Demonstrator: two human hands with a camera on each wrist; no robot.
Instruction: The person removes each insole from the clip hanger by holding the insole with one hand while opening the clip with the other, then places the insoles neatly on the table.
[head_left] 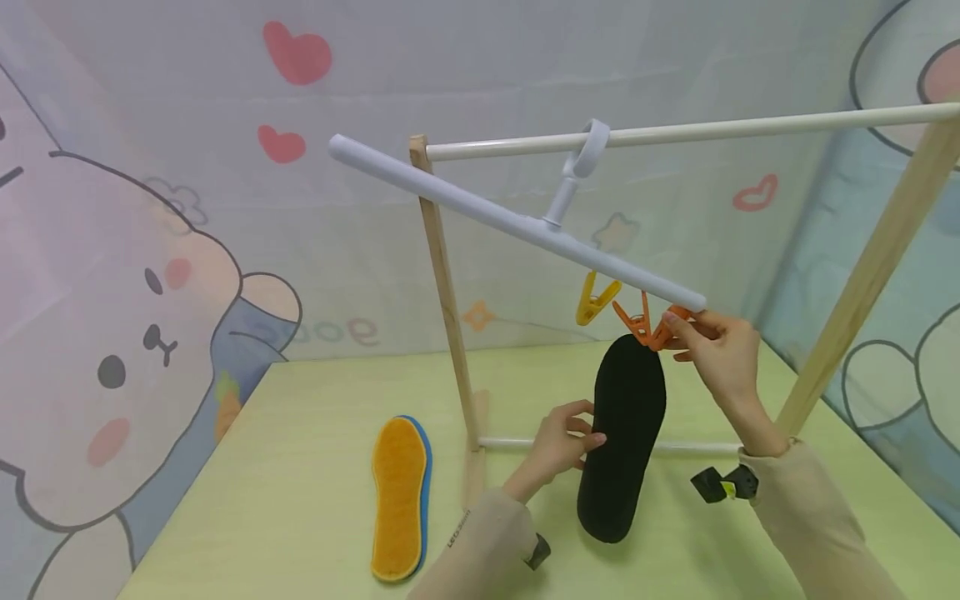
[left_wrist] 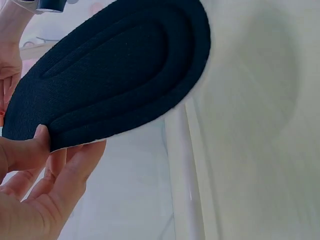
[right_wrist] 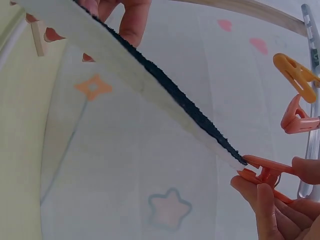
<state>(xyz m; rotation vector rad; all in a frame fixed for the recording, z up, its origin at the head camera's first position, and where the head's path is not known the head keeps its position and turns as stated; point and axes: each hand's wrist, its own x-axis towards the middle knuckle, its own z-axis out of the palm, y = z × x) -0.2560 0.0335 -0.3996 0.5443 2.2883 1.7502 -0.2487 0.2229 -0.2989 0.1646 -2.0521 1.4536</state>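
Observation:
A black insole (head_left: 624, 442) with a pale underside hangs upright, heel end down, above the table. My left hand (head_left: 558, 442) pinches its left edge near the middle, thumb on the black face. At the upper end, my right hand (head_left: 723, 358) squeezes an orange clip (right_wrist: 267, 172). In the right wrist view, the clip's jaws stand around the insole's tip; whether they press on it I cannot tell. Another orange clip (head_left: 636, 321) and a yellow clip (head_left: 596, 302) hang beside it from the white hanger (head_left: 525, 227), which tilts down to the right.
The hanger hooks over the white rail (head_left: 750, 127) of a wooden-legged rack (head_left: 442, 292). A lower white bar (head_left: 697, 448) runs behind the insole. An orange insole (head_left: 397, 500) with a blue layer beneath lies on the table (head_left: 300, 467) at the left. A patterned cloth (head_left: 487, 67) hangs behind.

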